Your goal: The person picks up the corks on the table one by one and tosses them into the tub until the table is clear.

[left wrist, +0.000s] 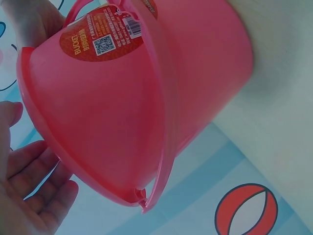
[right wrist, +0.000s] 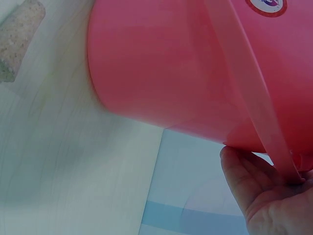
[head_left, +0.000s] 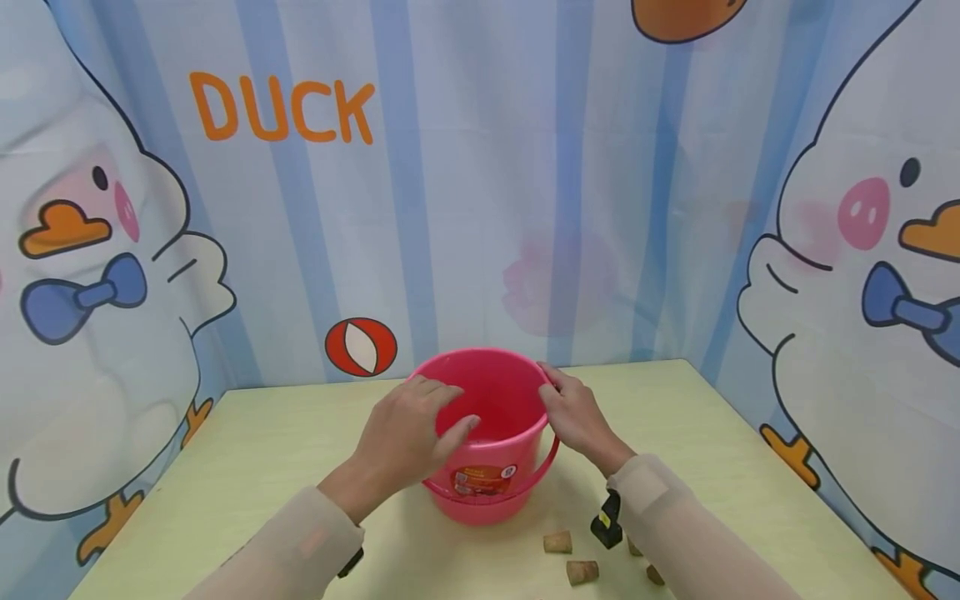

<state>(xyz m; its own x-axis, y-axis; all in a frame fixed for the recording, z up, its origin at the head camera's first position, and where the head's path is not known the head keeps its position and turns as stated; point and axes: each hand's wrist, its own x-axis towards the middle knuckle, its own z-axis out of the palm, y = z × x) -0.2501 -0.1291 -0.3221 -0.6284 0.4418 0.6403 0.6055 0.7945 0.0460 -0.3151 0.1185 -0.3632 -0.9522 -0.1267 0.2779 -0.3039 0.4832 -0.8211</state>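
A pink plastic bucket (head_left: 517, 454) stands on the table, its mouth tipped a little toward me and nothing seen inside. Its handle (left wrist: 168, 98) hangs down across the front below an orange label (left wrist: 105, 35). My right hand (head_left: 576, 414) grips the right rim near the handle's end, with fingers against the outer wall in the right wrist view. At the left rim is my left hand (head_left: 401, 433), fingers loosely extended and thumb spread apart. In the left wrist view its fingertips lie beside the rim; whether they touch cannot be told.
Several cork stoppers (head_left: 582, 572) lie on the pale table (head_left: 300, 467) in front of the bucket, some partly hidden by my right sleeve. A striped blue curtain (head_left: 480, 167) with duck drawings hangs behind the table and along both sides.
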